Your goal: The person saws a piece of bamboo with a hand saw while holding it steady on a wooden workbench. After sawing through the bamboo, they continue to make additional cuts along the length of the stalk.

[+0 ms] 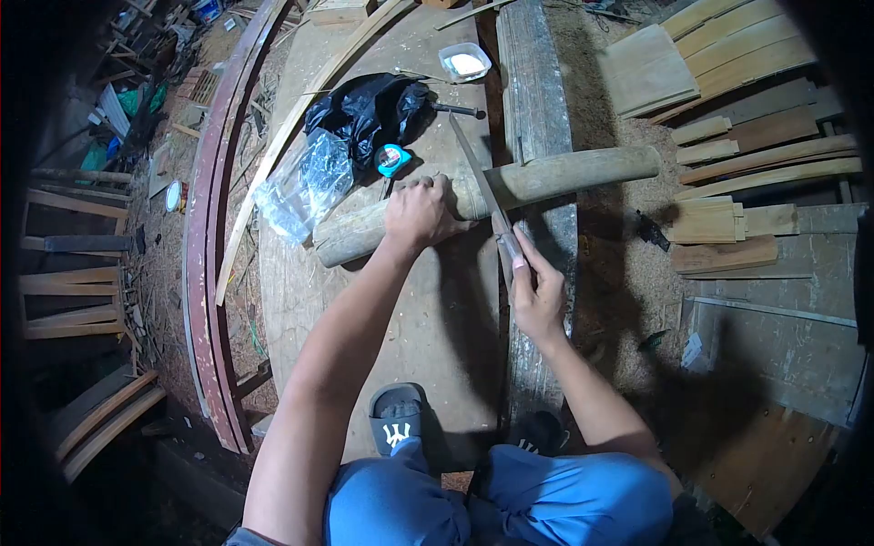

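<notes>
A thick greenish-brown round log [583,175] lies slantwise across the work surface, its right end sticking out past the plank. My left hand [419,214] grips it from above, fingers over its top and thumb pointing right. In my right hand [537,293] is the handle of a hand saw [477,171]. The narrow blade points away from me and crosses the log just right of my left thumb. Beyond the left hand sit a blue tape measure [392,161], a clear plastic bag [309,187] and a black plastic bag [364,114].
A dark-handled tool [460,110] and a plastic tub with white contents [464,63] lie farther back. Long curved wooden beams [208,227] run along the left. Stacked boards [728,50] stand at right. My sandalled foot [397,414] rests on the work surface [364,318].
</notes>
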A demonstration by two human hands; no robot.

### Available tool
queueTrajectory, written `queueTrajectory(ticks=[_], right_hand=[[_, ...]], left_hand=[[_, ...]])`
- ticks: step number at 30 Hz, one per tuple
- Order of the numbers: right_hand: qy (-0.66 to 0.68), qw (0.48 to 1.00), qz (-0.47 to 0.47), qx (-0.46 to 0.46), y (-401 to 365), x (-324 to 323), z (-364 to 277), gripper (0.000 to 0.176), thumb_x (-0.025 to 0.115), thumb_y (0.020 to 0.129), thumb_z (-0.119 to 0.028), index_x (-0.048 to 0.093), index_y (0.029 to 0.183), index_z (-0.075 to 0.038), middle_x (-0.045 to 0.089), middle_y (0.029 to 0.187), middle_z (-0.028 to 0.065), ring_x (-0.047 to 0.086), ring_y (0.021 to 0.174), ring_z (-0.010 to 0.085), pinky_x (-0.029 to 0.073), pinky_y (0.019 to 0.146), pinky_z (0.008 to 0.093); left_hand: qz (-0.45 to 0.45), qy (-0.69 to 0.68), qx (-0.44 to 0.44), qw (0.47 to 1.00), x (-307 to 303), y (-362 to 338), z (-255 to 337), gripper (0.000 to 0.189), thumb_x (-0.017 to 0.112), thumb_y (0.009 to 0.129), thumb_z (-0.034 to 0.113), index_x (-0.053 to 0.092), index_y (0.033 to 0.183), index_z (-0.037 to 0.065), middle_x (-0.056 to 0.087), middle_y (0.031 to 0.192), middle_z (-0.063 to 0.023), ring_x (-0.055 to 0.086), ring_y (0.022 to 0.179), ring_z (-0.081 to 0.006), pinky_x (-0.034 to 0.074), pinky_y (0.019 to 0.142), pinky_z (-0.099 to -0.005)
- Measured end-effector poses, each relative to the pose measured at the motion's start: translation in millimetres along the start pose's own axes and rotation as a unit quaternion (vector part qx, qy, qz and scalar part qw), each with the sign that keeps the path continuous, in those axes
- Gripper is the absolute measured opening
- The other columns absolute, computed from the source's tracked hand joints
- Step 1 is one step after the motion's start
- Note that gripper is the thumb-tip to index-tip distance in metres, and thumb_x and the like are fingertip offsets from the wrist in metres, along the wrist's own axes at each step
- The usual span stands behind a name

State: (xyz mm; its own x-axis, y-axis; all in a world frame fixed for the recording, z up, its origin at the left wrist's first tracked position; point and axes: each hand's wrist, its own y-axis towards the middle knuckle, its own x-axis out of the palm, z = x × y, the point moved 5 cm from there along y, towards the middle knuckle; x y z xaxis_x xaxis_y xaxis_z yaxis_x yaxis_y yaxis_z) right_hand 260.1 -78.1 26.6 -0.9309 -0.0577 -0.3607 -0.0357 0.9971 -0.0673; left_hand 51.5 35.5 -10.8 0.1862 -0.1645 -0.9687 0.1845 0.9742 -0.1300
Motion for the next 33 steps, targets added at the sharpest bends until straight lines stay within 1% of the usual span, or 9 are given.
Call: queueTrajectory(ticks=[8, 13, 16, 19, 21, 25, 27, 28, 33], right_hand=[[-0.041, 0.997, 0.008, -0.064, -54.3, -15.5, -3.9, 0.044, 0.051, 0.105, -0.016, 0.056, 0.145, 0.002, 0.074, 0.117, 0.0231, 0.065, 0.077, 0.0141, 0.051, 0.07, 0.0298], [-0.002, 0.997, 0.033, -0.075, -18.6, 0.7, -12.6, 0.042, 0.051, 0.105, -0.013, 0.057, 0.143, 0.003, 0.071, 0.125, 0.0254, 0.07, 0.108, 0.0216, 0.052, 0.091, 0.0321], [0.032, 0.999, 0.003, 0.035, -24.7, -9.3, -2.4, 0.043, 0.05, 0.105, -0.012, 0.056, 0.144, 0.004, 0.069, 0.128, 0.0264, 0.068, 0.118, 0.0243, 0.051, 0.095, 0.0327], [-0.018, 0.998, 0.008, -0.057, -52.4, -22.0, -4.8, 0.044, 0.05, 0.104, -0.012, 0.055, 0.144, 0.005, 0.069, 0.129, 0.0277, 0.066, 0.122, 0.0263, 0.051, 0.097, 0.0328], [0.012, 1.0, -0.016, 0.01, -61.5, -22.0, -4.8, 0.044, 0.05, 0.104, -0.012, 0.055, 0.143, 0.007, 0.068, 0.129, 0.0286, 0.066, 0.122, 0.0282, 0.05, 0.099, 0.0337], [0.026, 1.0, -0.005, -0.006, -31.4, -19.9, -4.9, 0.043, 0.052, 0.104, -0.012, 0.056, 0.142, 0.007, 0.067, 0.131, 0.0278, 0.067, 0.121, 0.0281, 0.049, 0.102, 0.0351], [0.033, 0.999, 0.009, -0.008, -13.8, -21.3, -0.9, 0.04, 0.056, 0.104, -0.012, 0.06, 0.141, 0.004, 0.074, 0.117, 0.0194, 0.072, 0.1, 0.0204, 0.055, 0.087, 0.0313], [0.108, 0.989, -0.024, 0.098, -11.6, -24.9, -4.0, 0.04, 0.06, 0.102, -0.01, 0.058, 0.141, 0.0, 0.071, 0.096, 0.0083, 0.066, 0.075, 0.0111, 0.052, 0.067, 0.0267], [0.134, 0.987, -0.024, 0.088, -35.1, -32.2, 7.4, 0.049, 0.063, 0.098, -0.004, 0.037, 0.14, -0.006, 0.064, 0.085, 0.0034, 0.058, 0.066, 0.0074, 0.046, 0.06, 0.0233]], left_hand=[[0.053, 0.018, 0.024, 0.998, 8.0, -3.1, -2.7, 0.087, 0.08, 0.066, 0.075, 0.061, 0.113, 0.004, 0.072, 0.108, -0.0206, 0.073, 0.101, -0.0372, 0.059, 0.088, -0.0472], [0.017, -0.019, -0.002, 1.0, -0.7, 1.1, -3.5, 0.08, 0.082, 0.067, 0.07, 0.061, 0.11, 0.006, 0.073, 0.098, -0.0198, 0.073, 0.096, -0.0372, 0.058, 0.082, -0.0466], [0.041, 0.004, 0.024, 0.999, 2.8, 0.1, -3.4, 0.081, 0.081, 0.068, 0.072, 0.061, 0.112, 0.007, 0.073, 0.096, -0.0215, 0.073, 0.094, -0.0378, 0.059, 0.082, -0.0468], [0.055, 0.014, 0.034, 0.998, 1.1, -1.5, 0.6, 0.083, 0.08, 0.068, 0.073, 0.062, 0.114, 0.006, 0.074, 0.098, -0.0219, 0.073, 0.095, -0.0378, 0.059, 0.082, -0.0475], [0.037, 0.006, 0.012, 0.999, -0.7, -2.7, -1.9, 0.084, 0.08, 0.068, 0.073, 0.062, 0.115, 0.006, 0.074, 0.1, -0.0216, 0.073, 0.096, -0.0377, 0.059, 0.082, -0.0479], [-0.02, -0.007, -0.007, 1.0, -13.3, 8.1, -2.1, 0.083, 0.08, 0.069, 0.072, 0.062, 0.117, 0.007, 0.073, 0.105, -0.0184, 0.073, 0.098, -0.0373, 0.058, 0.084, -0.0481], [-0.062, -0.022, -0.023, 0.998, -13.5, 10.1, -3.3, 0.082, 0.08, 0.069, 0.071, 0.061, 0.118, 0.008, 0.072, 0.108, -0.0175, 0.072, 0.101, -0.0369, 0.058, 0.085, -0.0479], [-0.017, -0.006, -0.009, 1.0, -11.0, 9.1, -4.3, 0.081, 0.08, 0.07, 0.07, 0.061, 0.118, 0.008, 0.071, 0.112, -0.0178, 0.071, 0.103, -0.0367, 0.057, 0.087, -0.0476], [0.09, 0.02, 0.031, 0.995, -0.5, -3.2, -3.6, 0.08, 0.082, 0.069, 0.067, 0.061, 0.119, 0.008, 0.068, 0.12, -0.0181, 0.068, 0.111, -0.0357, 0.055, 0.091, -0.0475]])
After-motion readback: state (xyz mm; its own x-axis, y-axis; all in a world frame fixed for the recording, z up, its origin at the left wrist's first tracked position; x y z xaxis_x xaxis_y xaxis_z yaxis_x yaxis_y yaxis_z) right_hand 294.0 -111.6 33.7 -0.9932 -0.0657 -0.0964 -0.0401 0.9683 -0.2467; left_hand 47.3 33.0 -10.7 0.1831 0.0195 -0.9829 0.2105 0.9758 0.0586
